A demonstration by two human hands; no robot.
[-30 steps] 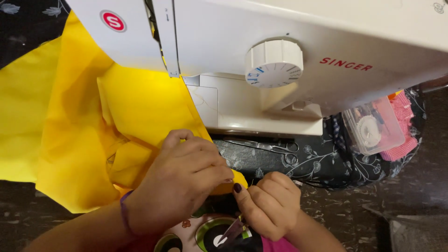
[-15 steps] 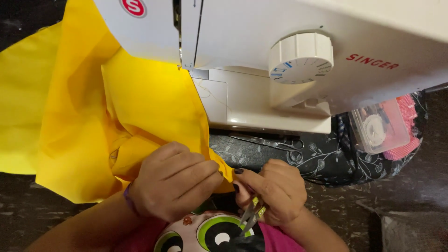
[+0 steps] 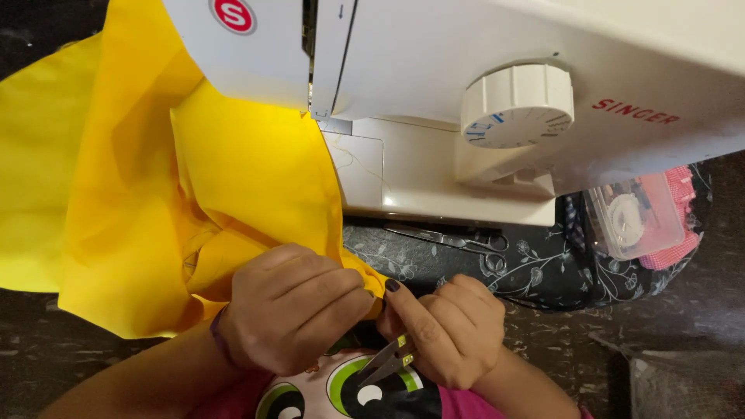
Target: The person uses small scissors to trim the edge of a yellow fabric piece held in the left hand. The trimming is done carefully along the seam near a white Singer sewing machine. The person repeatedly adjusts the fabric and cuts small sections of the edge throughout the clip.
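- Your fabric [image 3: 233, 194] is plain bright yellow.
- Your sewing machine [image 3: 481, 85] is white, with a red round badge.
- The cloth [image 3: 543, 271] under it is black with a pale floral print.
- Your snips [image 3: 386, 361] show yellow-green handles.
- Your thumbnail is dark-painted.

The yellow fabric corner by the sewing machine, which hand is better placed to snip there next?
Probably the right hand: it holds the small thread snips, blades pointing down toward the person, and its thumb touches the corner of the yellow fabric. The left hand is closed over that corner, pinning it.
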